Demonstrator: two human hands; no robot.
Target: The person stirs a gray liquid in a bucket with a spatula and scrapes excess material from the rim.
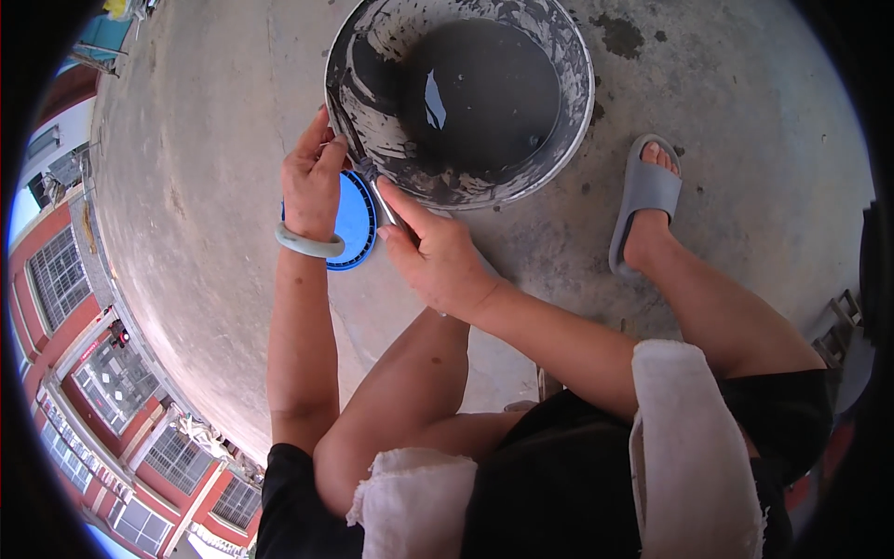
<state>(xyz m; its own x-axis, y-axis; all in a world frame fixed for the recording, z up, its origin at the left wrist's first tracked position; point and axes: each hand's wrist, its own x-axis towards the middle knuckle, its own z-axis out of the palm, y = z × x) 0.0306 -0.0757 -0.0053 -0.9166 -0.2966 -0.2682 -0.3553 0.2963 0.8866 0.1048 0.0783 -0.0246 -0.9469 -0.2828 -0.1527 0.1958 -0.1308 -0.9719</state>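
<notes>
White cloth [697, 456], thick weave, frayed edges, two pieces over black clothing [559, 484]; bare knees bent below. Right hand [442, 265] closed round a tool [384, 203], slim, shiny metal, the fingers covering much of its handle; tip end at the bucket's near-left rim. Left hand [312, 182] bent at the same rim, thumb and fingers drawn together beside a dark thin strip [346, 126]; cannot tell exactly what is pinched. Pale green bangle [309, 242], smooth, hard-looking, on left wrist. Bucket [579, 140]: round, wide, pale rim, inner wall smeared dark grey and whitish in rough streaks; grey murky liquid [494, 102] inside with a bright reflection. Blue disc [352, 224], ribbed dark edge, on the floor, partly blocked by left wrist and bucket. Grey slipper [647, 191], smooth, on right foot, right of the bucket. Floor [214, 186] is worn concrete, dark damp-looking spots near the bucket. Far left: red-and-cream building [102, 382], barred windows, clutter along its base.
</notes>
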